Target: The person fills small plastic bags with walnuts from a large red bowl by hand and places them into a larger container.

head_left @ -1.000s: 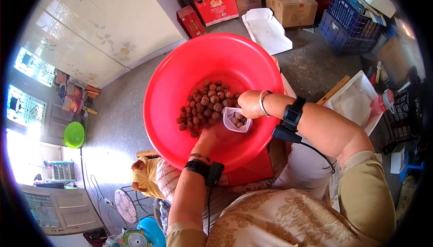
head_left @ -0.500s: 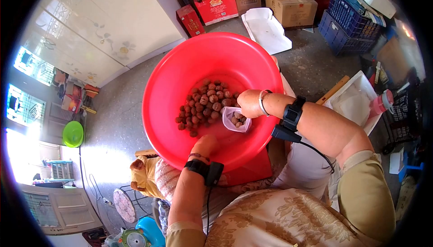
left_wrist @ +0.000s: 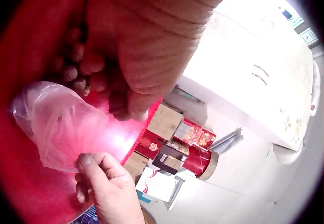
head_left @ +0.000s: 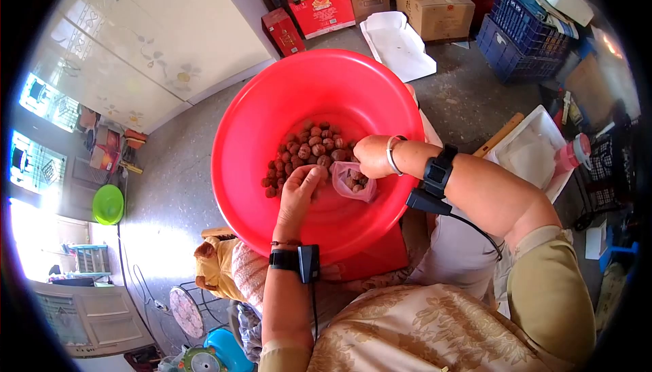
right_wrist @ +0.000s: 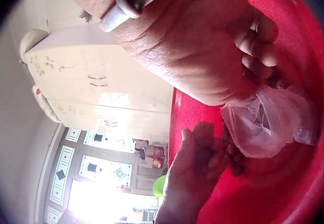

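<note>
Inside a large red plastic basin (head_left: 255,104) lies a heap of brown walnuts (head_left: 314,142). My right hand (head_left: 375,157) pinches the rim of a thin, pinkish clear plastic bag (head_left: 343,189), whose mouth gapes upward with several walnuts inside. In the left wrist view, that hand's thumb and fingers grip the edge of the bag (left_wrist: 61,128). Beside the bag, my left hand (head_left: 297,199) hovers at the near edge of the heap, fingers curled in toward the thumb (right_wrist: 195,158). I cannot tell whether a walnut is inside those fingers.
Cardboard boxes (head_left: 445,15) and a white foam tray (head_left: 401,46) are on the floor beyond the basin. Blue crates (head_left: 519,29) stand at the far right, a white foam box (head_left: 543,148) nearer. Pale cabinets (head_left: 156,39) line the left, with a green basin (head_left: 109,203) below.
My left hand has risen from the basin's near side and moved forward to the walnuts and bag, its fingers curling in. The right hand keeps its grip on the bag, whose mouth looks rounder.
</note>
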### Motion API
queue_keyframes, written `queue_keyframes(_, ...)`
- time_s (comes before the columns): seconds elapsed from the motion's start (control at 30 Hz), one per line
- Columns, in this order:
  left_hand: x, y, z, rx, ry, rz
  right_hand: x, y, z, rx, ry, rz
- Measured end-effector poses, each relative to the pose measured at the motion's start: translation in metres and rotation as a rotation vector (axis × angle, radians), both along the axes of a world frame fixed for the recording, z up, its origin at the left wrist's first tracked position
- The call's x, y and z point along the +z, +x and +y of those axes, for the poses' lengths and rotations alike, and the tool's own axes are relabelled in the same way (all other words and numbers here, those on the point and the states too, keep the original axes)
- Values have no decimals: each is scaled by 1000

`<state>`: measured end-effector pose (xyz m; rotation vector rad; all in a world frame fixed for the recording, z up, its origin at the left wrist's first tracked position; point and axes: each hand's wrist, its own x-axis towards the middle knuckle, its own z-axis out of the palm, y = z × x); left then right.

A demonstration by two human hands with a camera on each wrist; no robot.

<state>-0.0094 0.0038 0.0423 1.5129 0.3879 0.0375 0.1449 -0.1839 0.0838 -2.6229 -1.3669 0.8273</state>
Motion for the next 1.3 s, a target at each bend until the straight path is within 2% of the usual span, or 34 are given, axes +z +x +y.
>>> queue_keyframes(0.23,8,-2,-14,-153,-67,-26,14,-3,1,-37,-57,42)
queue_keyframes(0.37,-19,1,2,-116,-180,-36,7,-2,2,-1,-65,-9)
queue_keyframes(0.53,-5,1,-7,-15,-164,-102,4,-1,2,-39,-38,4)
queue_keyframes(0.63,-2,1,-7,12,-158,-48,7,-2,2,-50,-50,9)
queue_keyframes(0.73,-6,0,-9,17,-81,-81,9,-3,2,-42,-51,12)
queue_keyframes(0.83,-4,0,-7,-8,-98,-66,10,-4,-2,-52,14,38)
queue_keyframes(1.07,15,-2,-18,-71,-113,-28,10,-4,0,-61,-26,44)
queue_keyframes(1.13,8,-3,-12,-51,-90,-97,8,-3,-1,-59,-7,46)
queue_keyframes(1.2,3,-1,-6,-5,-42,-170,6,-2,-1,-35,3,19)
queue_keyframes(1.3,8,-1,2,403,-118,-229,0,-1,-2,-11,20,-5)
